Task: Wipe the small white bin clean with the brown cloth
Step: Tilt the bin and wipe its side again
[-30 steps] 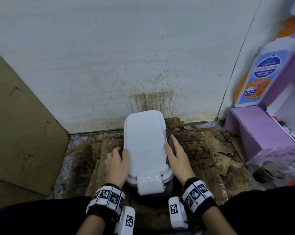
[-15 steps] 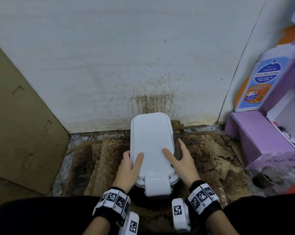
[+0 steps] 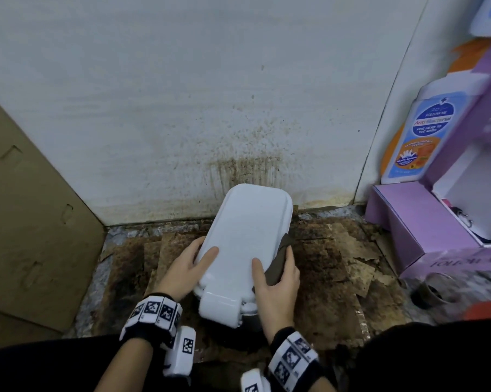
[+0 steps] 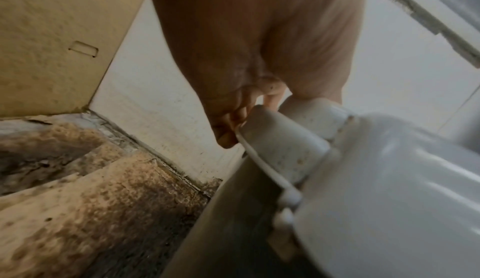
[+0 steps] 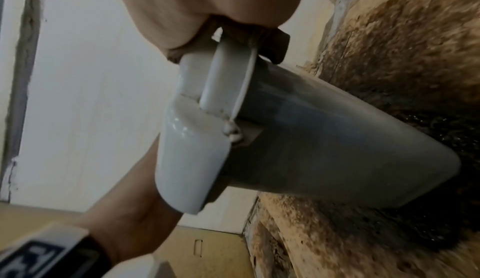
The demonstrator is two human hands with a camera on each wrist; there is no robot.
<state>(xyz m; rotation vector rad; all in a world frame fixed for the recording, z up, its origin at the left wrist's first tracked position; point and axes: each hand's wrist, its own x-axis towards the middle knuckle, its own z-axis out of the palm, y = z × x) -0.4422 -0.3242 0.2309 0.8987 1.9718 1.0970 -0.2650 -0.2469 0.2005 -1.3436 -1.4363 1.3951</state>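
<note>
We have the small white bin (image 3: 247,250) on the stained floor (image 3: 331,267), close to the wall (image 3: 182,108), tipped so its lid faces up toward us. Its long axis runs away from us toward the wall, leaning a little to the right, with the hinge end nearest us. Our left hand (image 3: 182,270) grips the left rim, thumb on the lid and the other fingers curled under the edge. Our right hand (image 3: 278,281) presses the brown cloth (image 3: 278,261) against the right rim, thumb on the lid, fingers wrapped over the cloth. The bin lies between our hands, so the right hand is the one on the cloth; we judge the wipe should follow the long axis along that edge.
</note>
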